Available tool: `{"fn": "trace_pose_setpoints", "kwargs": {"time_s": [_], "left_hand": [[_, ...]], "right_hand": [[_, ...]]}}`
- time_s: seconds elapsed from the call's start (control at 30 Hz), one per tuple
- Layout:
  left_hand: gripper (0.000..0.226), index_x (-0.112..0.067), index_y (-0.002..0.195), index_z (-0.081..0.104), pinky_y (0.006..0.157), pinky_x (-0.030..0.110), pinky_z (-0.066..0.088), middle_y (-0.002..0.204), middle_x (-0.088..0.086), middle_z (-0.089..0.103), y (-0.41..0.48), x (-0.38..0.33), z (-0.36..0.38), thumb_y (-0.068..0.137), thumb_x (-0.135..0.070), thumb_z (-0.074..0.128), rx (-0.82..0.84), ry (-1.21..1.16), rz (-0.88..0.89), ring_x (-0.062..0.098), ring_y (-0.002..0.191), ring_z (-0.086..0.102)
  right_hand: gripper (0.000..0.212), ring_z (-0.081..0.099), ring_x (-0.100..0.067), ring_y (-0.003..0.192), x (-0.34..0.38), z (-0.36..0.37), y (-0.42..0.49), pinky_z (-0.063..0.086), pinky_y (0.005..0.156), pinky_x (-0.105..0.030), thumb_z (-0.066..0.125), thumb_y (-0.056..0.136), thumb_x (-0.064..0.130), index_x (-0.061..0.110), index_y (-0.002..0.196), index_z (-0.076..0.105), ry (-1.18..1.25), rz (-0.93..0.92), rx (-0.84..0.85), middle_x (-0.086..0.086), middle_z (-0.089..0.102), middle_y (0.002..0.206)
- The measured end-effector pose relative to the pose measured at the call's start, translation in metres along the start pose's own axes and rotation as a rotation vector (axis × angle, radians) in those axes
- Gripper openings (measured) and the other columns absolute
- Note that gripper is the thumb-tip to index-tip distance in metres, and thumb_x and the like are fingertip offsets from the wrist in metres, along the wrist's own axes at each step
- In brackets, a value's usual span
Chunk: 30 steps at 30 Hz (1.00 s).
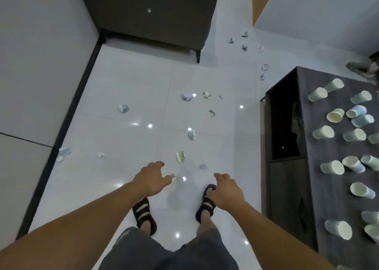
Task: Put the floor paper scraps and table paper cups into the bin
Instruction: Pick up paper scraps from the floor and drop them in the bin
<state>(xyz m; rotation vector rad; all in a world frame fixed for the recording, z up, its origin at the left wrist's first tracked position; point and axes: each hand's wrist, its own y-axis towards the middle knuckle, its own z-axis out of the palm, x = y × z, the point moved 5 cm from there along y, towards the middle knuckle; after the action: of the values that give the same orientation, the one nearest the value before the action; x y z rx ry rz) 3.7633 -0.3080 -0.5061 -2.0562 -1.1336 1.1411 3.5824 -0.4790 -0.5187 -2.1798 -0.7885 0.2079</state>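
White glossy floor (133, 89) tiles carried the scraps (123, 108), crumpled bits of pale blue, green and lilac paper strewn from the person's feet up toward a grey sofa (147, 13) at the top. One green scrap (180, 157) lay just ahead of the left hand (152, 179), a lilac one (203, 167) between the two hands, and several more lay farther off past the worktop's far corner.

Both hands were stretched forward and down, palms down, fingers loosely curled and gripping nothing. A small greenish bit (173, 177) showed just past the left fingertips, on the floor as far as could be seen. The right hand (225, 191) hung over the right of two black strapped sandals (206, 206).

Cups (323, 131) (pale green and pale blue, nearly all tipped on their sides) lay scattered over the dark wood-grain worktop (332, 204) on the right, some touching one another, others well apart. The worktop's near end had an open, shadowed compartment.

A faint print on the grey shorts (143, 253) was too blurred to read, and no lettering could be made out on the cups. Another person's sandalled foot (361, 68) stood at the upper right edge.
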Motion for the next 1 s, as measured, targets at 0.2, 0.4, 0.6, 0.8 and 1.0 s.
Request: {"fn": "trace_pose_setpoints", "kwargs": {"time_s": [0.2, 0.4, 0.6, 0.8, 1.0], "left_hand": [[0.066, -0.017, 0.146, 0.033, 0.106, 0.034, 0.035, 0.148, 0.006, 0.038, 0.106, -0.005, 0.054, 0.09, -0.047, 0.052, -0.043, -0.094, -0.146, 0.023, 0.133, 0.04], [0.063, -0.019, 0.144, 0.034, 0.097, 0.029, 0.034, 0.146, 0.005, 0.038, 0.258, 0.02, 0.157, 0.09, -0.044, 0.053, -0.008, -0.062, -0.144, 0.022, 0.13, 0.041], [0.063, -0.021, 0.142, 0.038, 0.096, 0.035, 0.04, 0.143, 0.004, 0.043, 0.403, 0.082, 0.26, 0.087, -0.047, 0.055, -0.021, -0.059, -0.149, 0.024, 0.125, 0.047], [0.058, -0.019, 0.139, 0.042, 0.096, 0.031, 0.039, 0.138, 0.002, 0.049, 0.468, 0.142, 0.342, 0.088, -0.044, 0.056, -0.071, -0.164, -0.119, 0.021, 0.12, 0.051], [0.051, -0.021, 0.133, 0.048, 0.093, 0.03, 0.046, 0.116, -0.007, 0.052, 0.453, 0.158, 0.371, 0.088, -0.04, 0.061, -0.035, -0.422, -0.177, 0.017, 0.107, 0.055]], "right_hand": [[0.06, 0.041, -0.025, 0.124, -0.048, 0.032, 0.147, 0.042, 0.09, -0.036, 0.052, 0.092, 0.038, 0.02, 0.146, 0.032, -0.042, -0.04, 0.086, -0.005, 0.04, 0.139], [0.066, 0.041, -0.027, 0.123, -0.087, 0.117, 0.315, 0.037, 0.081, -0.033, 0.058, 0.091, 0.035, 0.02, 0.148, 0.03, -0.06, -0.092, 0.07, -0.007, 0.038, 0.141], [0.071, 0.039, -0.031, 0.125, -0.113, 0.244, 0.456, 0.043, 0.088, -0.037, 0.062, 0.088, 0.035, 0.018, 0.149, 0.029, -0.162, -0.182, 0.05, -0.008, 0.031, 0.146], [0.055, 0.046, -0.04, 0.11, -0.133, 0.328, 0.549, 0.039, 0.069, -0.037, 0.062, 0.089, 0.019, 0.011, 0.138, 0.038, -0.272, -0.199, -0.07, -0.018, 0.034, 0.137], [0.035, 0.056, -0.036, 0.1, -0.11, 0.359, 0.518, 0.04, 0.075, -0.034, 0.054, 0.092, 0.01, 0.005, 0.126, 0.051, 0.015, -0.315, -0.056, -0.017, 0.05, 0.124]]}}
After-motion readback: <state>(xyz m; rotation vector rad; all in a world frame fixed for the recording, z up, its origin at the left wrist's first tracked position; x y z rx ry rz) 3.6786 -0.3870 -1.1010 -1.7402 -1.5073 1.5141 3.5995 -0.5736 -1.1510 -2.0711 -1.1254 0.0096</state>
